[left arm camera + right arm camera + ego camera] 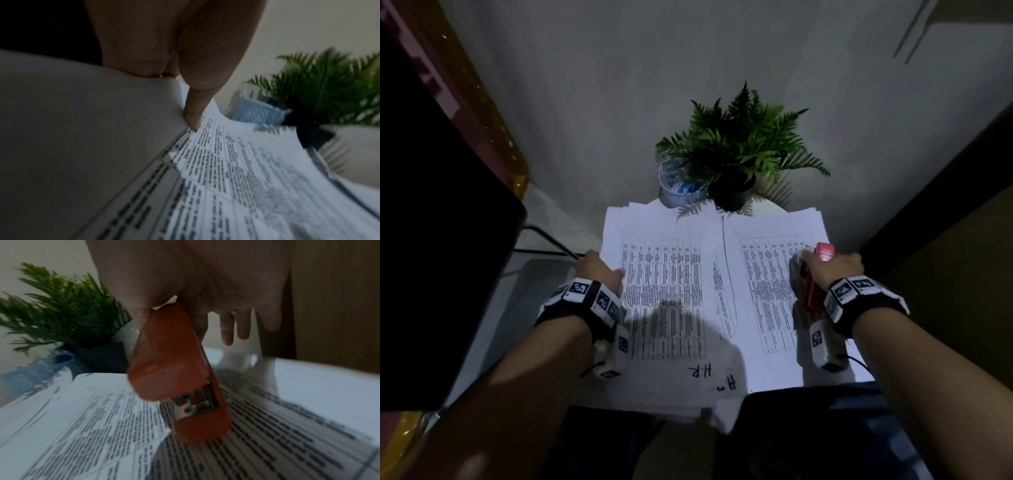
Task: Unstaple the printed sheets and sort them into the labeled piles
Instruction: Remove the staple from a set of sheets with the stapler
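Two piles of printed sheets cover most of a small white table (767,205), side by side, long axes running away from the person. Landmark: the potted fern (736,144) at the table's far edge.

Left pile (664,294), on the near-left side of the fern: white paper, dense table print in columns, too small to read. Handwritten "H.R" on its near margin, letters upside down to the viewer. Right pile (767,291), near-right of the fern: same tabular print. Between them a narrower sheet edge with handwriting near its end; I cannot read it surely.

Black pot under the fern; a clear patterned cup (681,188) touches the fern's left side.

Red stapler (820,274) over the right pile's outer edge, long axis pointing toward the fern's side of the table, metal jaw facing down to the paper.

Right hand (832,267): wrapped around the stapler; other fingers (227,327) hang straight.

Left hand (599,270): at the left pile's outer edge, thumb (193,116) on top of a lifted sheet, fingers beneath, pinching it.
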{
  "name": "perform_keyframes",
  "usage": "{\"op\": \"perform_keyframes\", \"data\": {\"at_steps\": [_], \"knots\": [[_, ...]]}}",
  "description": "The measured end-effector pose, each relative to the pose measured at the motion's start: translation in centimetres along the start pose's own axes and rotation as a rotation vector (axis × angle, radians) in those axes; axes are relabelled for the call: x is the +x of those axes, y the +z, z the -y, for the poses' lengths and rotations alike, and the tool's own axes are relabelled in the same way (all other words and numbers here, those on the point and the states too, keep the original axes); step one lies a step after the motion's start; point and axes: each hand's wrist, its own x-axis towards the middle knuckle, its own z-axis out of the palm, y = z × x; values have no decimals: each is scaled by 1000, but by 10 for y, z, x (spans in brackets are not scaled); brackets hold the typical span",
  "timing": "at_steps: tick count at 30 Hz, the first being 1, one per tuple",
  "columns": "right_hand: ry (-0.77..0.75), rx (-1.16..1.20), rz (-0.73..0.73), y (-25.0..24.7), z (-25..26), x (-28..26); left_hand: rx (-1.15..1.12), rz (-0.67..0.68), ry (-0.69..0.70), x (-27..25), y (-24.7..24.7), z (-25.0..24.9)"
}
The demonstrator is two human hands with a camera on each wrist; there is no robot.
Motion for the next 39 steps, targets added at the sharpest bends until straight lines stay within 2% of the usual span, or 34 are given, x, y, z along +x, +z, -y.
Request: {"op": "perform_keyframes", "data": {"at_steps": [4, 9, 13, 15, 17, 20, 23, 24, 26, 29, 31, 34, 36, 39], "knots": [[-154, 90, -16, 1, 6, -21, -238, -64, 112, -14, -22, -2], [-353, 426, 88, 9, 23, -69, -458, -100, 254, -47, -55, -8], [-458, 576, 230, 16, 39, -110, -951, 131, 354, -80, -72, -7], [-493, 629, 292, 15, 47, -130, -1078, 238, 416, -94, -78, -8], [-511, 697, 357, 12, 53, -145, -1087, 257, 481, -106, -88, -12], [-527, 762, 422, 5, 57, -157, -1155, 195, 496, -120, -102, -22], [-481, 788, 407, -8, 56, -157, -966, 102, 499, -129, -104, -34], [-466, 750, 390, -15, 55, -157, -867, 58, 476, -131, -102, -36], [-431, 656, 343, -28, 53, -156, -747, 57, 388, -126, -93, -33], [-355, 450, 265, -36, 45, -146, -447, 167, 287, -111, -66, -23], [-324, 309, 174, -33, 43, -137, -253, 245, 279, -105, -46, -19], [-341, 87, 37, -19, 46, -126, -103, 340, 269, -104, -19, -15], [-373, 4, 59, -8, 52, -124, 15, 396, 251, -98, -6, -14], [-410, -80, 188, 14, 63, -124, 210, 430, 196, -88, 4, -14]]}}
